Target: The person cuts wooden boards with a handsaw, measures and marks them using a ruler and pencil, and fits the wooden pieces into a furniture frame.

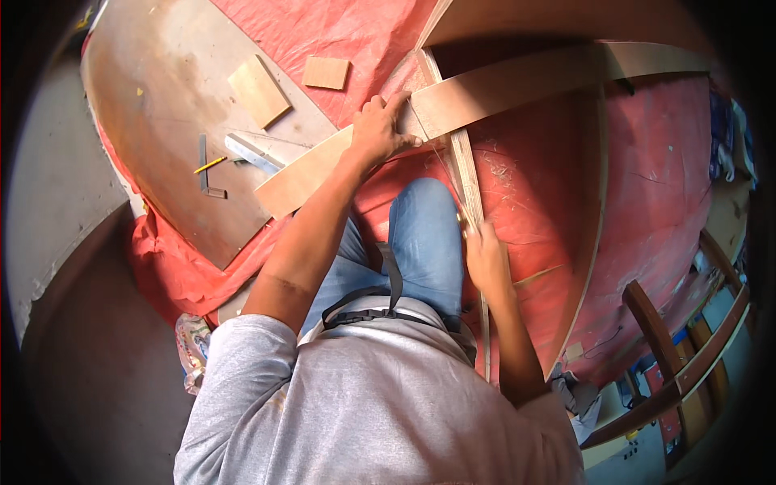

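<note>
My left hand [384, 129] grips a long, curved plywood strip [303, 170], thumb near a cut or line across it. The strip lies over a pale timber rib [465, 166]. My right hand [485, 250] is closed on a thin-bladed tool, apparently a saw, that angles up beside the rib to the strip; its blade is hard to make out. On the stained board [162, 97] at left lie a plywood offcut [259, 89], a smaller block [325, 73], a metal square [204, 170], a yellow pencil [212, 164] and a silver straight tool [250, 152].
Red sheeting [525, 202] spreads under the ribs, with a large curved wooden panel [550, 16] at the top. Curved brown timbers [663, 339] and assorted items fill the lower right. My jeans-clad knee [424, 218] is bent below the strip. A grey curved surface [56, 162] borders the left.
</note>
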The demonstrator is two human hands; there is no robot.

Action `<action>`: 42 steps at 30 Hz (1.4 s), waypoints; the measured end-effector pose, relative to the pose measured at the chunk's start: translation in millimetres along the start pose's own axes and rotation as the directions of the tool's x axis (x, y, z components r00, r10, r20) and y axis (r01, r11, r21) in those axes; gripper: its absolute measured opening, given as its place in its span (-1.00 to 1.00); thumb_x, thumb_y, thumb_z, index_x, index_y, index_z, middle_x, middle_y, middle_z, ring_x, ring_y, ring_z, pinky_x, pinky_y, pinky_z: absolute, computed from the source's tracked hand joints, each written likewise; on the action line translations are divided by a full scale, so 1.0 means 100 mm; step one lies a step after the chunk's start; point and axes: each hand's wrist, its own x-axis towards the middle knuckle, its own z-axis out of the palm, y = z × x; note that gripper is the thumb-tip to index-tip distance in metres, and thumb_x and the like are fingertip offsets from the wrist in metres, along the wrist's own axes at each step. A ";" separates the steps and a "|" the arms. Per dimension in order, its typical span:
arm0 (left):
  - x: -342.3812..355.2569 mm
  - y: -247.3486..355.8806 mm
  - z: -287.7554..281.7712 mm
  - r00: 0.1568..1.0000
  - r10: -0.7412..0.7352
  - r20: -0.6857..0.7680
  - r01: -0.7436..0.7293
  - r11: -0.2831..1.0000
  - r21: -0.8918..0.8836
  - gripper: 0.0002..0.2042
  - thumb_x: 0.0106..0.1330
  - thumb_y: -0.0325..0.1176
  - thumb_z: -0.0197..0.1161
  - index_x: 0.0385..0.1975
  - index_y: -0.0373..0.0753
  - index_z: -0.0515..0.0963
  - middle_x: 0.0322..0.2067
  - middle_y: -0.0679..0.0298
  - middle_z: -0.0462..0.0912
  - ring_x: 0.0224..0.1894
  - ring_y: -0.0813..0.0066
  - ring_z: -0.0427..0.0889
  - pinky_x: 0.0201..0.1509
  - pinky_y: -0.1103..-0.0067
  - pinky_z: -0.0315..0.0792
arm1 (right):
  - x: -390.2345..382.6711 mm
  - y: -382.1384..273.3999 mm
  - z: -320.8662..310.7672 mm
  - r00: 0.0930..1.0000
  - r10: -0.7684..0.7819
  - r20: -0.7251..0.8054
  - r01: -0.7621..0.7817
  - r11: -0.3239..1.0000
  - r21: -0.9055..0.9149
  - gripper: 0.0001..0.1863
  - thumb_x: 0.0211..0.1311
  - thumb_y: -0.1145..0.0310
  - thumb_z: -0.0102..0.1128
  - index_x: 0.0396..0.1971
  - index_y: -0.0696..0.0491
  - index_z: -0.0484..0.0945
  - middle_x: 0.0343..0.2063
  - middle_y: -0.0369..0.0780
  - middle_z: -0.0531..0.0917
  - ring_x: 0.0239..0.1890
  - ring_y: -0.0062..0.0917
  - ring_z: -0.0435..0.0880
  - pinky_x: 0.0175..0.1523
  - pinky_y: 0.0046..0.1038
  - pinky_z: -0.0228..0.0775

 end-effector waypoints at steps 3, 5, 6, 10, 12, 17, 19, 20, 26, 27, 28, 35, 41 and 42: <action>-0.01 -0.03 0.06 0.999 0.018 -0.043 -0.017 1.000 0.008 0.00 -0.13 0.10 0.66 0.43 0.14 0.33 -0.14 0.11 0.51 -0.01 0.06 0.51 0.05 0.20 0.39 | -0.01 0.19 0.11 0.999 0.024 0.023 -0.024 1.000 -0.002 -0.69 0.56 0.20 -0.01 -0.10 0.17 0.51 -0.32 0.24 0.66 -0.21 0.28 0.64 -0.20 0.14 0.44; 0.00 -0.04 0.06 0.998 0.035 -0.046 -0.034 0.999 0.024 0.01 -0.13 0.11 0.66 0.43 0.14 0.33 -0.14 0.10 0.52 0.00 0.05 0.52 0.06 0.18 0.39 | 0.49 0.14 0.36 0.995 -0.086 -0.044 0.089 0.994 0.061 -0.67 0.55 0.16 0.01 -0.16 0.18 0.50 -0.39 0.27 0.64 -0.24 0.28 0.64 -0.23 0.17 0.43; 0.00 -0.03 0.05 0.999 0.028 -0.043 -0.026 0.998 0.052 0.01 -0.13 0.12 0.66 0.43 0.13 0.33 -0.13 0.10 0.52 0.00 0.04 0.52 0.07 0.17 0.40 | 0.82 0.05 0.49 0.958 -0.242 -0.155 0.262 0.958 0.121 -0.63 0.54 0.12 0.02 -0.20 0.18 0.50 -0.44 0.31 0.62 -0.27 0.29 0.64 -0.24 0.21 0.42; 0.01 0.02 -0.06 1.000 -0.021 0.017 0.021 0.999 0.036 0.00 -0.11 0.09 0.65 0.44 0.13 0.32 0.02 0.00 0.54 0.11 -0.05 0.53 0.19 0.11 0.39 | 1.27 -0.33 0.57 0.976 -0.193 -0.101 0.199 0.978 0.060 -0.59 0.55 0.08 -0.01 -0.20 0.20 0.49 -0.43 0.28 0.64 -0.27 0.30 0.64 -0.23 0.19 0.44; 0.02 0.02 -0.09 0.997 -0.017 0.078 0.017 1.000 0.008 0.02 -0.11 0.11 0.65 0.46 0.14 0.30 0.02 0.00 0.53 0.12 -0.06 0.52 0.20 0.11 0.39 | 0.90 -0.46 0.29 0.944 -0.291 -0.156 0.301 0.953 0.043 -0.60 0.55 0.08 0.00 -0.20 0.18 0.50 -0.43 0.27 0.65 -0.28 0.30 0.65 -0.22 0.20 0.45; 0.07 -0.05 -0.03 0.999 -0.006 0.036 0.006 1.000 0.005 0.05 -0.12 0.13 0.66 0.47 0.12 0.27 -0.03 -0.01 0.53 0.10 -0.07 0.52 0.19 0.14 0.41 | 0.02 -0.49 -0.24 1.000 -0.002 -0.017 0.003 0.999 0.038 -0.62 0.53 0.08 0.03 -0.17 0.16 0.51 -0.45 0.24 0.65 -0.30 0.31 0.64 -0.22 0.22 0.42; 0.11 -0.08 -0.01 0.999 0.037 0.001 -0.037 0.999 0.034 0.06 -0.12 0.13 0.67 0.47 0.10 0.27 -0.10 0.01 0.53 0.04 -0.07 0.54 0.15 0.16 0.44 | 0.24 -0.49 -0.12 0.998 0.062 0.010 -0.062 0.997 -0.038 -0.64 0.52 0.10 0.04 -0.16 0.16 0.50 -0.47 0.23 0.65 -0.32 0.31 0.64 -0.25 0.22 0.43; 0.12 -0.10 -0.02 0.998 0.021 0.064 -0.022 1.000 0.010 0.07 -0.13 0.16 0.66 0.48 0.12 0.26 0.00 -0.03 0.54 0.11 -0.10 0.53 0.19 0.11 0.43 | 0.49 -0.51 0.03 0.998 -0.048 -0.047 0.047 0.999 -0.011 -0.64 0.52 0.10 0.05 -0.15 0.16 0.50 -0.45 0.24 0.65 -0.31 0.30 0.64 -0.26 0.20 0.44; 0.11 -0.09 -0.06 0.992 0.022 0.123 -0.019 1.000 -0.022 0.07 -0.15 0.22 0.64 0.46 0.13 0.27 0.09 -0.08 0.55 0.16 -0.16 0.56 0.20 0.02 0.43 | 1.14 -0.37 0.50 1.000 -0.014 -0.016 0.014 0.999 0.037 -0.58 0.56 0.09 -0.01 -0.23 0.22 0.51 -0.38 0.28 0.64 -0.23 0.30 0.64 -0.18 0.16 0.46; 0.10 -0.08 -0.05 0.991 0.026 0.132 -0.021 0.999 -0.038 0.07 -0.15 0.22 0.64 0.46 0.12 0.27 0.08 -0.08 0.55 0.16 -0.16 0.56 0.20 0.02 0.44 | 1.07 -0.36 0.48 0.996 -0.069 -0.062 0.073 0.995 0.069 -0.58 0.56 0.09 -0.01 -0.23 0.22 0.51 -0.38 0.28 0.64 -0.23 0.30 0.64 -0.18 0.16 0.46; 0.10 -0.07 -0.05 0.993 0.055 0.101 -0.049 0.997 -0.056 0.07 -0.15 0.22 0.64 0.46 0.12 0.27 0.08 -0.08 0.55 0.16 -0.16 0.56 0.20 0.02 0.44 | 1.00 -0.35 0.42 0.990 -0.113 -0.079 0.118 0.992 0.050 -0.58 0.56 0.09 -0.01 -0.23 0.22 0.51 -0.37 0.28 0.65 -0.22 0.30 0.64 -0.18 0.15 0.45; 0.07 -0.05 -0.03 0.995 0.021 0.098 -0.021 1.000 0.000 0.07 -0.11 0.18 0.64 0.48 0.08 0.26 0.05 -0.08 0.55 0.16 -0.17 0.54 0.21 0.11 0.45 | 0.79 -0.51 0.20 0.980 -0.166 -0.108 0.175 0.981 0.079 -0.62 0.54 0.11 0.01 -0.18 0.19 0.52 -0.41 0.30 0.64 -0.26 0.32 0.64 -0.21 0.21 0.43; 0.09 -0.06 -0.09 0.995 0.009 0.097 -0.004 0.998 -0.057 0.03 -0.10 0.15 0.63 0.47 0.14 0.28 0.08 -0.07 0.54 0.16 -0.14 0.55 0.19 0.03 0.44 | 0.60 -0.40 0.11 0.970 -0.224 -0.091 0.228 0.973 0.039 -0.65 0.57 0.13 -0.02 -0.18 0.16 0.52 -0.38 0.23 0.66 -0.25 0.28 0.64 -0.23 0.16 0.43; 0.12 -0.07 -0.11 0.995 0.005 0.103 -0.001 0.999 -0.043 0.02 -0.10 0.14 0.64 0.47 0.14 0.28 0.07 -0.08 0.55 0.15 -0.14 0.56 0.18 0.05 0.45 | 0.50 -0.36 0.08 0.987 -0.148 -0.054 0.150 0.988 0.030 -0.65 0.57 0.13 -0.02 -0.18 0.16 0.52 -0.38 0.23 0.66 -0.25 0.28 0.64 -0.23 0.16 0.43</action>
